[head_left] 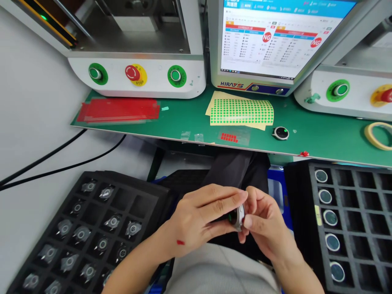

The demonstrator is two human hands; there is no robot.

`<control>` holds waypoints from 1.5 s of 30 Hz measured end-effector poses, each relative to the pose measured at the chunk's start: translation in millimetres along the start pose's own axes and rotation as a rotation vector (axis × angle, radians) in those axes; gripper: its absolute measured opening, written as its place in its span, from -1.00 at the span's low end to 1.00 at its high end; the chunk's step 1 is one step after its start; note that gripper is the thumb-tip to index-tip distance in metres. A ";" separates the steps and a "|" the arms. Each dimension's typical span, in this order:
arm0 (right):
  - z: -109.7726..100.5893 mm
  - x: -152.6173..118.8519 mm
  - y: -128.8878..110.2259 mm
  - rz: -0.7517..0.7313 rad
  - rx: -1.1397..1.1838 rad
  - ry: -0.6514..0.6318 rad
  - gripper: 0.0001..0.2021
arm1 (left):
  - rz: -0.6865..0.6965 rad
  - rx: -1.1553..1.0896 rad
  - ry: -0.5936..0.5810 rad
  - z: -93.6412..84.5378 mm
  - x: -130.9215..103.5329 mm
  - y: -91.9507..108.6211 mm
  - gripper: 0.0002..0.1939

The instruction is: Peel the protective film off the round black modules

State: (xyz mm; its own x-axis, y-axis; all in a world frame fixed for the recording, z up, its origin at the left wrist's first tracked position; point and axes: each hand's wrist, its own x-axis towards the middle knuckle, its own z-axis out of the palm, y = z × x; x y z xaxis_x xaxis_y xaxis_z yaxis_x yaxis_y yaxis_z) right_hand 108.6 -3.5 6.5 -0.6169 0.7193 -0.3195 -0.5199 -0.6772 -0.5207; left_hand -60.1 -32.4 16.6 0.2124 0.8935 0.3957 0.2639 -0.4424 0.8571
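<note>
My left hand (205, 216) grips a round smartwatch case (240, 216) with a silver rim, seen edge-on and partly covered by the fingers. A bit of green shows on its dark side. My right hand (265, 222) closes on the opposite edge of the case, thumb against the rim and fingers curled; anything small between those fingertips is hidden. A small red piece of tape (180, 242) sticks to the back of my left wrist. On the green bench lies another smartwatch case (281, 133) with a green dot on its black face.
Green dot stickers (241, 112), red strips (119, 110), small red labels (229, 137) and a tape roll (379, 136) lie on the bench (180, 110). Black trays hold watch parts at left (122, 190) and right (341, 220). A monitor (275, 41) stands between two machines with buttons.
</note>
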 end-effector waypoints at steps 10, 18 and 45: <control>-5.9 -6.8 -12.0 -0.201 -0.049 0.063 -0.89 | -0.454 -1.112 0.186 11.2 3.4 -5.3 -0.70; -7.8 -7.9 1.4 -0.295 -0.193 0.096 -0.91 | -0.471 -0.972 0.229 21.4 2.9 -3.1 -0.76; 25.3 8.1 11.0 -0.346 -0.139 0.055 -0.86 | 0.037 0.254 0.192 37.1 3.3 5.2 -0.75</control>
State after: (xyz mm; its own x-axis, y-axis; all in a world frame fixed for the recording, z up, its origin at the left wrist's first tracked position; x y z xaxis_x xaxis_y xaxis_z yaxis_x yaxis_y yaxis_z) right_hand 82.9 -9.0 18.2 -0.3843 0.9116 -0.1463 -0.6043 -0.3681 -0.7066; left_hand -23.1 -34.6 10.1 0.0511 0.8641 0.5007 0.4907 -0.4584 0.7410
